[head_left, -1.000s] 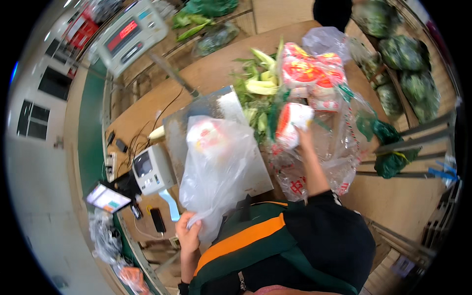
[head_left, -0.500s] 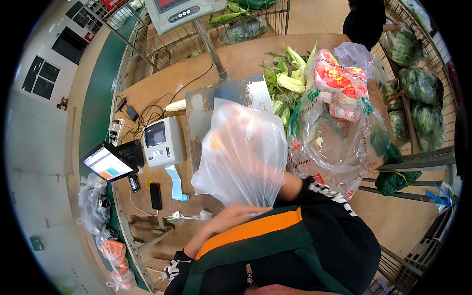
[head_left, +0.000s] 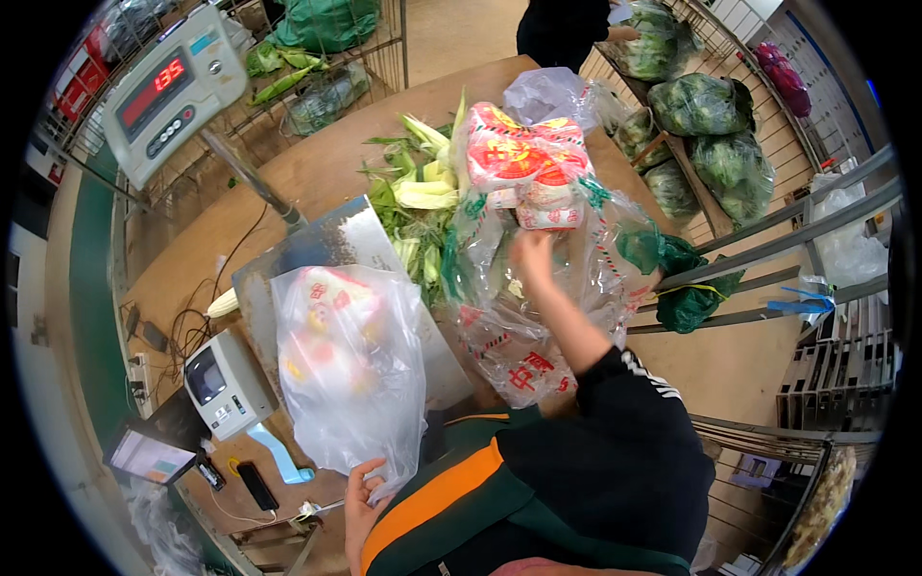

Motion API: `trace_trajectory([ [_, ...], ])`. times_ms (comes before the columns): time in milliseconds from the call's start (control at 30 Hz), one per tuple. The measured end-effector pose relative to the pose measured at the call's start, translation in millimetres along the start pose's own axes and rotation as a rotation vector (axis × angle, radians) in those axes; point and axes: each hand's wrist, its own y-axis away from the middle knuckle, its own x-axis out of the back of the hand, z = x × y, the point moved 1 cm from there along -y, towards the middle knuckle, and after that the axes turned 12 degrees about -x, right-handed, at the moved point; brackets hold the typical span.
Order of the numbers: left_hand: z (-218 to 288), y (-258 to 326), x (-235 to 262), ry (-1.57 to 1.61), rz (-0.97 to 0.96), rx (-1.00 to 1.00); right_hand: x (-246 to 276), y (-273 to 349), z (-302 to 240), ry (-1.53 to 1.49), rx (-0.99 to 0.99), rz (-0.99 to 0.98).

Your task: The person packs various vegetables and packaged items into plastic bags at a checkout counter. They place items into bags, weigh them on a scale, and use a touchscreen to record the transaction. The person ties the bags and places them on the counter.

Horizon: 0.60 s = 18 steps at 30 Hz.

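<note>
A translucent white plastic bag (head_left: 351,384) lies on the metal plate of a scale (head_left: 437,360), with red-and-white packages showing through it. My left hand (head_left: 363,490) grips the bag's near edge with bent fingers. Farther right, my right hand (head_left: 533,257) reaches over a large clear bag (head_left: 615,288) with red and green print. It is at the near end of the red-and-white wrapped packages (head_left: 519,158) heaped there; its fingertips are blurred and partly hidden, so I cannot see whether they grip one.
Corn husks (head_left: 423,192) lie between scale and packages. The scale's display (head_left: 173,96) rises on a pole at the left. A label printer (head_left: 229,384), phone (head_left: 257,486) and screen (head_left: 154,451) stand nearby. Bagged green vegetables (head_left: 706,106) fill a rack beyond; another person (head_left: 562,34) stands there.
My right hand has come out of the white bag and moved right to the packages. The white bag now rests on the scale with packages inside. The view has turned right.
</note>
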Motion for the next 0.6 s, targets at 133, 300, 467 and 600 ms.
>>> trace_trajectory([
  [133,16,-7,-16,-0.122,-0.02,0.032,-4,-146,-85,-0.314,-0.294,0.248],
  [300,16,-6,-12,-0.238,-0.033,-0.064,-30,-158,-107,-0.035,-0.44,0.405],
  [467,19,-12,-13,-0.295,-0.041,-0.257,9,-115,-77,-0.295,-0.294,0.339],
  [600,11,-1,-5,-0.196,0.008,-0.236,60,-39,-50,-0.936,-0.358,-0.267],
])
